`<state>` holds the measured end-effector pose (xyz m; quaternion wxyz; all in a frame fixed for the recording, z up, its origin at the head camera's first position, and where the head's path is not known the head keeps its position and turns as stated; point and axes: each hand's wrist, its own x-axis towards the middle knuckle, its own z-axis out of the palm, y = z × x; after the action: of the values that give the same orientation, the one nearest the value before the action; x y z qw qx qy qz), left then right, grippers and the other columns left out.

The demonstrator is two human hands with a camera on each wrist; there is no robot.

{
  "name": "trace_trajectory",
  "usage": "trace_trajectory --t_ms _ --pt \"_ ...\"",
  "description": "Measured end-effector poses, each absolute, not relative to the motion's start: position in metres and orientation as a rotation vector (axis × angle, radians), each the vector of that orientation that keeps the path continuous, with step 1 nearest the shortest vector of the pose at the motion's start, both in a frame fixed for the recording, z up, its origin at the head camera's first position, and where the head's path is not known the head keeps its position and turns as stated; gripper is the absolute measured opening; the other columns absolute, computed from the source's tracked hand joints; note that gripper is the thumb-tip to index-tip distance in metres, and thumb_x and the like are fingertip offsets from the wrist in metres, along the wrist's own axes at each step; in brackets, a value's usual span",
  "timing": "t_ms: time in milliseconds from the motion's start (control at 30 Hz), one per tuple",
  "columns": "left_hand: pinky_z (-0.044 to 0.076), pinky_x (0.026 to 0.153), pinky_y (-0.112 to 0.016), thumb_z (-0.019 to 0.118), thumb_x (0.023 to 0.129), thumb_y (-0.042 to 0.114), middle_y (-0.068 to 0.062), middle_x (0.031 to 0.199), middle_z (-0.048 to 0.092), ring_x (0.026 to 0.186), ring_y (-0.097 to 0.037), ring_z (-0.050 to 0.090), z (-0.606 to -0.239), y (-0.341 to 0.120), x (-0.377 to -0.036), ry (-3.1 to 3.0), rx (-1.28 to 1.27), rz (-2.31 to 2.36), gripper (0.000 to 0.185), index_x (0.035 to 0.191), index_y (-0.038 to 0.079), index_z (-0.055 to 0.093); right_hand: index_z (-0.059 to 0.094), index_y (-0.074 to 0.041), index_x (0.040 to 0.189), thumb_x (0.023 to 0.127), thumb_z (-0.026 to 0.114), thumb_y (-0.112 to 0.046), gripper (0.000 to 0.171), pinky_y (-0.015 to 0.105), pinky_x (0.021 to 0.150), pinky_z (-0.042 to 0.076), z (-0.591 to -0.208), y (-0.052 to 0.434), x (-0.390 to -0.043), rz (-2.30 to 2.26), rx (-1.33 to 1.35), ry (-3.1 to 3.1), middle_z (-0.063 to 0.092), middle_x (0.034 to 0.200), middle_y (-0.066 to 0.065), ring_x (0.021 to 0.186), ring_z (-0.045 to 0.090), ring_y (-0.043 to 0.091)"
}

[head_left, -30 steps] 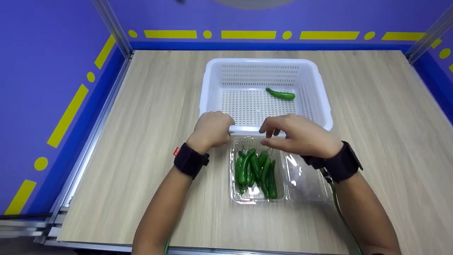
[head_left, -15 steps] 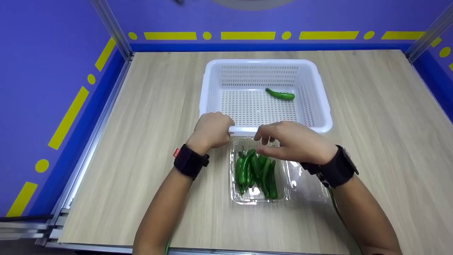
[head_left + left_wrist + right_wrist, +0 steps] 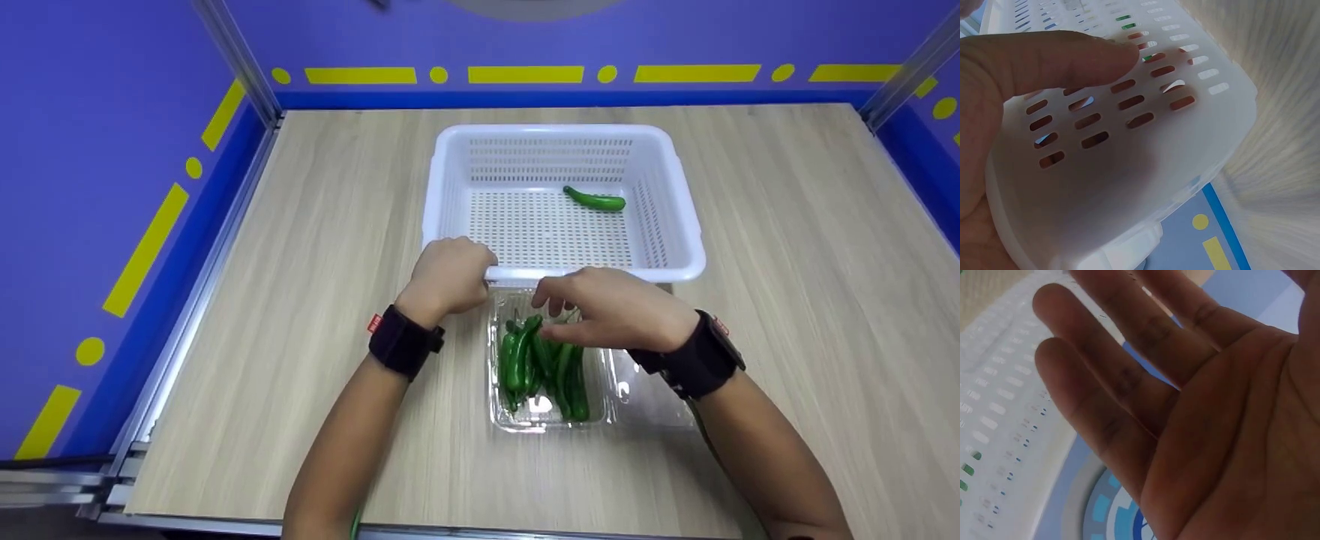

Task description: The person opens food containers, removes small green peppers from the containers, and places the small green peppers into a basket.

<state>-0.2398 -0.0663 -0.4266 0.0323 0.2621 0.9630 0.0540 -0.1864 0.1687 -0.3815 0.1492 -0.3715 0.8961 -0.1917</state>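
Note:
My left hand (image 3: 452, 276) grips the near rim of a white perforated plastic basket (image 3: 551, 132) at its left part. In the left wrist view the thumb (image 3: 1072, 59) lies against the basket's outer wall, and finger shapes show through the slots. One green chili pepper (image 3: 600, 202) lies in the basket. My right hand (image 3: 619, 311) hovers above a clear plastic box, its fingers slightly bent and apart from the thumb, holding nothing. Several green chili peppers (image 3: 519, 365) lie in that box (image 3: 493, 397); the right hand hides some of their upper ends.
The box's clear lid (image 3: 656, 401) lies folded out to the right, partly under my right wrist. The box stands close in front of the basket on a wood-grain table (image 3: 337, 195). Blue walls (image 3: 525, 45) with yellow marks surround the table's back and sides.
My right hand has moved left and toward me, from the basket's near rim to over the chili peppers in the box. The left hand and basket have stayed in place.

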Motion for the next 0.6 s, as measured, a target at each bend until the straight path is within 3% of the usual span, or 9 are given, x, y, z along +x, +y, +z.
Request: trace_trajectory --t_ms 200,600 --pt "0.053 0.061 -0.045 0.064 0.076 0.006 0.001 0.069 0.060 0.065 -0.022 0.059 -0.426 -0.066 -0.239 2.970 0.813 0.164 0.017 0.067 0.017 0.055 0.069 -0.015 0.119 0.092 0.070 -0.035 0.034 0.039 0.083 0.057 -0.386 0.167 -0.186 -0.550 -1.040 2.557 0.076 0.105 0.002 0.095 0.072 0.018" --pt "0.053 0.062 -0.044 0.067 0.079 0.010 0.001 0.070 0.065 0.064 -0.022 0.060 -0.427 -0.066 -0.239 2.970 0.810 0.172 0.008 0.073 0.016 0.066 0.070 -0.012 0.116 0.088 0.074 -0.034 0.035 0.040 0.081 0.057 -0.395 0.163 -0.188 -0.502 -1.058 2.547 0.076 0.099 0.005 0.091 0.073 0.021"
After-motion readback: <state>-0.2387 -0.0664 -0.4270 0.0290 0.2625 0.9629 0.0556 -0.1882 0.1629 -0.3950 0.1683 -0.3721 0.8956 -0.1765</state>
